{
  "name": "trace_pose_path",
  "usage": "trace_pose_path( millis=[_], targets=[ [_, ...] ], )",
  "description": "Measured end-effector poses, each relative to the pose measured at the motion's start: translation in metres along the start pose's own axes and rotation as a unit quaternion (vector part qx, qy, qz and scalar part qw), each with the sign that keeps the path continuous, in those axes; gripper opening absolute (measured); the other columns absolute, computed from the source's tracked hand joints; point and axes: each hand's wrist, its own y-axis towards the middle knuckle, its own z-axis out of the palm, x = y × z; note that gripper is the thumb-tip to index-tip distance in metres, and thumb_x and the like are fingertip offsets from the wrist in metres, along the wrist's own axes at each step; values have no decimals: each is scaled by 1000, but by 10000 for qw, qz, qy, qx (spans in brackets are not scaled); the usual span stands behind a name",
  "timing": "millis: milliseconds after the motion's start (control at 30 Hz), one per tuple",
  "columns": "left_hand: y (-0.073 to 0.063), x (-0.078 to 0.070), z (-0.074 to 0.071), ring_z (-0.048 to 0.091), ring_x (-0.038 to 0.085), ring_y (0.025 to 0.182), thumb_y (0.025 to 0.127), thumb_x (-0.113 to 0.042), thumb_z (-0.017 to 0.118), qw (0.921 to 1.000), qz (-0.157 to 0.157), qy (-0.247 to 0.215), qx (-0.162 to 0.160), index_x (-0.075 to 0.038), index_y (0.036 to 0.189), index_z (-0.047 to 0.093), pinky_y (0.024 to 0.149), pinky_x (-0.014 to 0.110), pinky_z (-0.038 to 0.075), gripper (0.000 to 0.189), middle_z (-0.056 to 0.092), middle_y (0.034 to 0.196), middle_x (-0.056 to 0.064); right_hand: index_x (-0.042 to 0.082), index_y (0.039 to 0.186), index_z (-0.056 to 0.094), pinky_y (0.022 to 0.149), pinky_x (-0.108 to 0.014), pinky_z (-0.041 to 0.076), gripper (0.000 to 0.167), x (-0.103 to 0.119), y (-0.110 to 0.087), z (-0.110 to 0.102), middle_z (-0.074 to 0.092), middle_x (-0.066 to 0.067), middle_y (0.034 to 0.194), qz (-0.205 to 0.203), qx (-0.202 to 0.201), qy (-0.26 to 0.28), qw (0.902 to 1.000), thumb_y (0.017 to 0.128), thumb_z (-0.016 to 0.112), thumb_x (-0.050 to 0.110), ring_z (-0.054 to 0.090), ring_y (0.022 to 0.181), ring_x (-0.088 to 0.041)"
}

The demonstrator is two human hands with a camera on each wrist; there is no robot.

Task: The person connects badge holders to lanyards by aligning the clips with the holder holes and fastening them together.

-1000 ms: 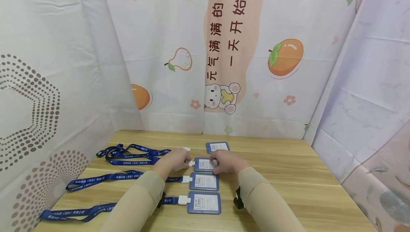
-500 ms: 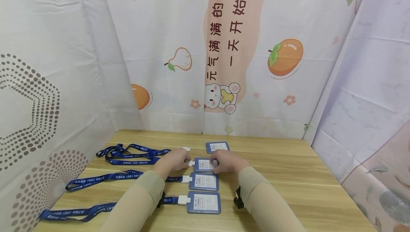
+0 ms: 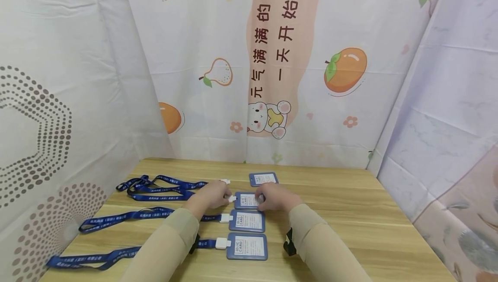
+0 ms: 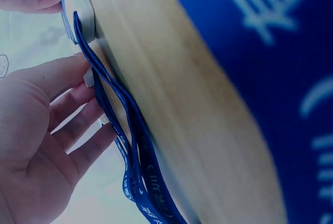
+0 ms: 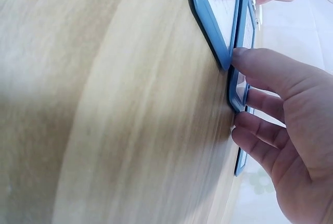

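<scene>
A blue ID card holder (image 3: 246,200) lies third from the front in a column of card holders. My right hand (image 3: 274,196) grips its right end, with thumb and fingers along its edges in the right wrist view. At its left end, my left hand (image 3: 213,194) pinches the white clip (image 3: 232,198) of a navy lanyard between thumb and fingertips. The clip's tip meets the slotted end of the holder. In the left wrist view, the lanyard strap (image 4: 117,125) trails away beside the fingers. My left hand covers part of the strap in the head view.
Nearer stand two card holders (image 3: 247,220) joined to lanyards (image 3: 124,217) stretched leftward. Another card holder (image 3: 263,179) lies at the back, apart from a loose white clip (image 3: 225,181). A heap of navy lanyards (image 3: 163,187) lies back left. Printed curtains (image 3: 210,143) border the wooden table (image 3: 350,225).
</scene>
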Motion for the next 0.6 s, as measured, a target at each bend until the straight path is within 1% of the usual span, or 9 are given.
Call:
trace_pose_path(
  millis=[100,200,333,433,600],
  targets=[
    [0,1,1,51,12,65,96,-19,73,10000,32,-29,-36,-20,85,75,68,33,43,11,52,68,-4,20,108,74,88,-39,53,25,0,0,1,68,5,104,38,22,78,10000,86,83,27,59,89,-13],
    [0,1,1,53,12,67,96,-18,73,9999,15,-85,-76,-21,85,76,69,33,45,11,56,69,-6,18,108,75,86,-38,53,25,0,-1,1,68,4,104,-28,6,61,10000,86,83,26,59,89,-13],
    [0,3,3,55,12,68,95,-17,72,9999,40,-132,-95,-21,82,75,70,33,46,14,59,71,-7,17,108,75,85,-37,53,25,0,-1,3,68,5,103,-105,-52,-11,9999,86,84,25,58,89,-12],
    [1,3,3,54,12,67,95,-17,72,9998,37,-163,-124,-21,82,75,68,33,45,14,58,71,-7,17,109,75,86,-36,53,25,1,-1,3,68,5,103,-92,-86,-44,9999,86,83,25,59,90,-12],
    [0,3,4,50,12,61,96,-18,72,9997,-21,-219,-108,-18,75,71,64,32,43,20,49,64,-5,16,111,75,89,-37,53,27,1,-1,6,69,3,107,-85,-128,-4,9999,86,83,23,61,95,-12]
  ],
)
